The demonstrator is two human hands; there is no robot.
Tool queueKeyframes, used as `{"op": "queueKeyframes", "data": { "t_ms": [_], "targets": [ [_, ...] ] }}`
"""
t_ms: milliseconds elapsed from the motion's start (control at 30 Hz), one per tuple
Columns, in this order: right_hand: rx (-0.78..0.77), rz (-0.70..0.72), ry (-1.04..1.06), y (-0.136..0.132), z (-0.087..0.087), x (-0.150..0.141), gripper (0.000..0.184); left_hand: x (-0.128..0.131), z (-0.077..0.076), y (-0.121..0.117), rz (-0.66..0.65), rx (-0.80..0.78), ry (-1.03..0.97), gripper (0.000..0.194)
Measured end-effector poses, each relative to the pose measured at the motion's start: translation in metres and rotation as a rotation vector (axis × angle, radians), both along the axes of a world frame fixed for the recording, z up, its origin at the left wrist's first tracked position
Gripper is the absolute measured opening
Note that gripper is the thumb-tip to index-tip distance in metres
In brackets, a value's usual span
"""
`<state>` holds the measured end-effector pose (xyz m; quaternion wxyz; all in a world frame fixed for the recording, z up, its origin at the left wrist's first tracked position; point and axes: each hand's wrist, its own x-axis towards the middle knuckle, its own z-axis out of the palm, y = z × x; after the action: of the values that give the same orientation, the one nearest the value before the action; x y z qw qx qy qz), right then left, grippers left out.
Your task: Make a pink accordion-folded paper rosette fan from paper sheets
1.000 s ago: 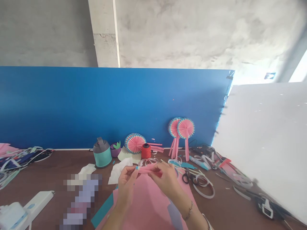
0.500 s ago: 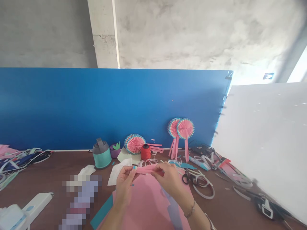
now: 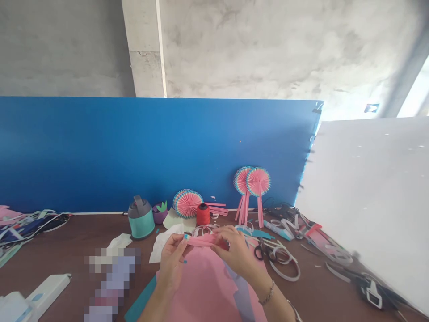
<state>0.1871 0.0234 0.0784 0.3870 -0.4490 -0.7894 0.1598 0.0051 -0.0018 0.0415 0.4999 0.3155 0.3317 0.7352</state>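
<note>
Between my hands is a narrow folded strip of pink paper (image 3: 202,241) with a blue edge at its left end. My left hand (image 3: 173,259) pinches that left end between thumb and fingers. My right hand (image 3: 233,250) grips the right part, its fingers bent over the paper and partly hiding it. Below the hands lies a large pink sheet (image 3: 201,284), with a teal sheet (image 3: 142,299) showing from under its left side. A red thread spool (image 3: 203,214) stands just beyond the strip.
Finished pink pleated rosettes (image 3: 258,181) lean on the blue partition (image 3: 150,147); another rosette (image 3: 188,204) sits by the spool. Scissors (image 3: 259,252) and white strips (image 3: 290,270) lie right. A teal-grey container (image 3: 141,219) and purple pot (image 3: 160,213) stand left of centre.
The right hand's fingers have shifted slightly on the strip, and its folds look a little more spread. The left hand keeps its pinch. The view has moved slightly.
</note>
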Motion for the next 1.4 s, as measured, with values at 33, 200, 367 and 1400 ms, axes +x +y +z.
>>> {"op": "queueKeyframes", "data": {
  "t_ms": [33, 200, 367, 1400],
  "targets": [
    [-0.008, 0.004, 0.009, 0.000, 0.001, 0.000, 0.014, 0.000, 0.000, 0.000, 0.001, -0.001, -0.011, 0.023],
    [0.035, 0.002, 0.005, -0.001, 0.003, -0.001, 0.015, 0.001, 0.002, 0.000, -0.010, -0.025, -0.085, 0.028],
    [0.089, -0.010, -0.032, -0.002, 0.001, -0.004, 0.015, 0.005, 0.002, -0.003, -0.132, -0.036, -0.103, 0.051],
    [0.276, -0.086, -0.138, 0.004, -0.010, -0.004, 0.015, 0.010, -0.001, -0.002, -0.100, -0.085, 0.064, 0.033]
  ]
}}
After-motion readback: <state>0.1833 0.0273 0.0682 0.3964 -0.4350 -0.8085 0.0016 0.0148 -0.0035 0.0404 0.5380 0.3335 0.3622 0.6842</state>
